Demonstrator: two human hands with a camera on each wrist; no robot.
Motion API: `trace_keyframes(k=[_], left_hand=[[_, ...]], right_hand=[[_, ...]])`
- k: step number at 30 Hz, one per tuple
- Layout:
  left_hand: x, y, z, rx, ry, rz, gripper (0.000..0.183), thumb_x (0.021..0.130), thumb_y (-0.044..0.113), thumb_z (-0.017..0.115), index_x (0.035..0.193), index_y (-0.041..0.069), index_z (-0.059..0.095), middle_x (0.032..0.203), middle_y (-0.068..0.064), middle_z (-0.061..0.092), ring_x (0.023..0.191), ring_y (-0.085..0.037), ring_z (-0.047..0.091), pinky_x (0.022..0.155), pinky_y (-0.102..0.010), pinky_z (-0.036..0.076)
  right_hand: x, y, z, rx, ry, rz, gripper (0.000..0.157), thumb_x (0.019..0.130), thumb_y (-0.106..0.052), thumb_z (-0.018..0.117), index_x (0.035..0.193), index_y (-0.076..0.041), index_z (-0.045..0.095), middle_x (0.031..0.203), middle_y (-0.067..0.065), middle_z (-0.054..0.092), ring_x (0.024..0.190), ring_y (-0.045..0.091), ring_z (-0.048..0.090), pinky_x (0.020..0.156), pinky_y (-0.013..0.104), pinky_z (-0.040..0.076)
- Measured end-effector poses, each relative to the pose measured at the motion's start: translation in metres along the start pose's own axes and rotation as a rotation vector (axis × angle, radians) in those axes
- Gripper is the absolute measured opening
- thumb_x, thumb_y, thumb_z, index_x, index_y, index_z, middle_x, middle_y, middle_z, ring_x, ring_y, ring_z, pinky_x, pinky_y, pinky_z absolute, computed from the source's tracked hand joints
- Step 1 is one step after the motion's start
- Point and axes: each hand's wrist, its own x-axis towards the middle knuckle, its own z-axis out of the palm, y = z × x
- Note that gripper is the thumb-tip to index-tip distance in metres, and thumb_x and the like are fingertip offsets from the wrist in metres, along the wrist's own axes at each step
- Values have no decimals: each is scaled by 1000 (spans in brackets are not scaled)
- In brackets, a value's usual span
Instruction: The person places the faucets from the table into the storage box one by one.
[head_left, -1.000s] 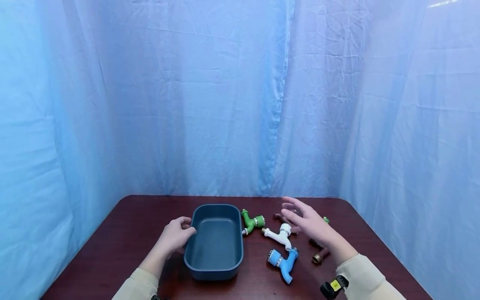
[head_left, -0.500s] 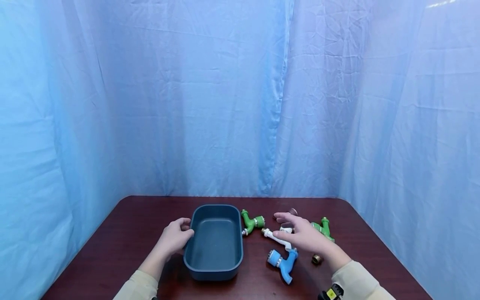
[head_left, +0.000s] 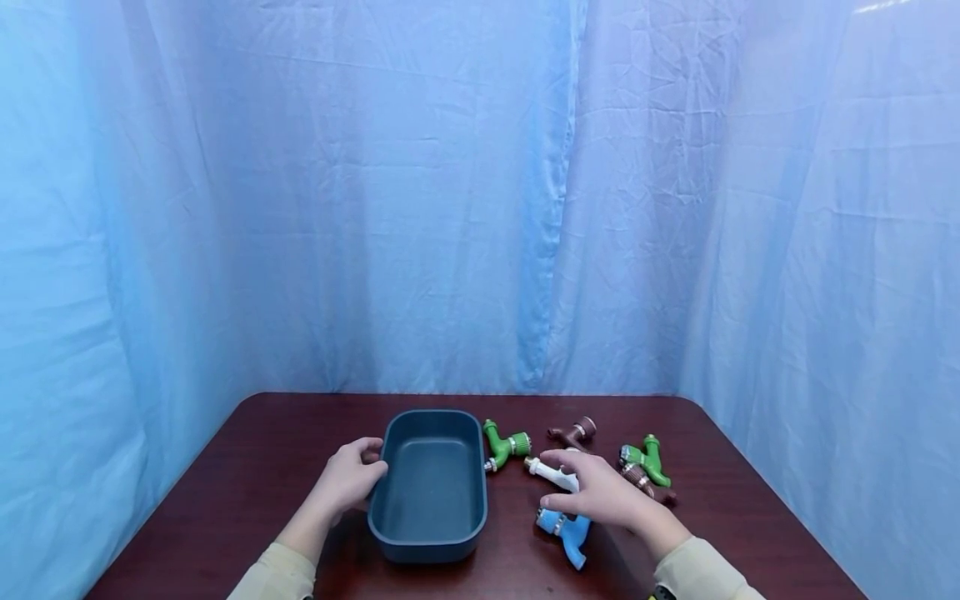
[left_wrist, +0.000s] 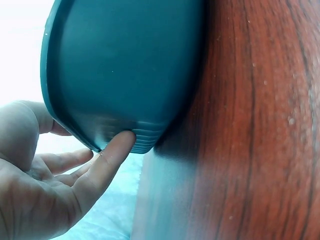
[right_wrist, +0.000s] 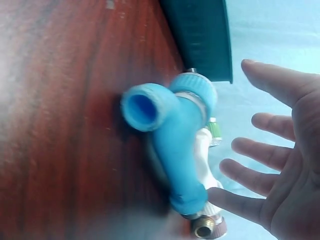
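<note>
One table [head_left: 232,483], blue curtains [head_left: 450,208]; bin [head_left: 431,500] in half-closed left hand [head_left: 348,477]; right hand [head_left: 596,493] spread, empty.

I observe pale blue fabric on three sides: a left curtain [head_left: 45,292], a far curtain [head_left: 435,208] and a right curtain [head_left: 840,250]. All hang in loose vertical folds. On the far side, right of centre, a shinier vertical band [head_left: 557,225] runs down the cloth; to its right the fabric is crumpled. The table [head_left: 247,475] is dark reddish-brown with streaked wood grain, rounded far corners and a soft sheen. Whether its far edge touches the cloth cannot be determined. A bright white streak [head_left: 881,7] shows at upper right. Lighting is cool, brightest at left.
</note>
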Motion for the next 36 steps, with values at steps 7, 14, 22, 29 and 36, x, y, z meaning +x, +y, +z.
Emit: trace_keyframes(k=[7,14,22,29,36], left_hand=[[-1,0,-1,-8,-5,4,50,96,8,56,144,-5,49,126,-24,60,99,-35,66,60,-48,61],[0,-1,-1,-5,-3,5,50,96,8,55,144,-5,49,124,-23,60,98,-34,66,59,-48,61],[1,-2,0,-3,-6,4,49,96,8,56,143,-5,49,121,-22,61,96,-34,66,59,-48,61],[2,-4,0,-13,0,-7,48,96,8,55,143,-4,50,120,-20,61,96,-34,65,60,-47,62],[2,-5,1,-22,2,-8,48,96,8,56,143,-3,50,119,-19,61,96,-34,65,60,-47,62]], right_hand=[[0,6,14,-137,12,-73,69,86,-36,80,141,-3,57,137,10,61,118,36,61,96,52,50],[-1,6,15,-149,-28,-42,70,86,-36,80,144,-5,56,140,8,58,123,33,59,97,51,51],[-3,7,17,-143,-91,-38,64,85,-37,81,139,-8,61,132,4,65,120,23,61,95,44,53],[-5,6,22,-164,-97,-53,53,81,-33,85,127,-13,68,121,-1,69,110,12,63,90,38,54],[-6,5,26,-226,-65,-72,49,77,-32,87,120,-14,71,107,-12,67,90,2,59,79,31,53]])
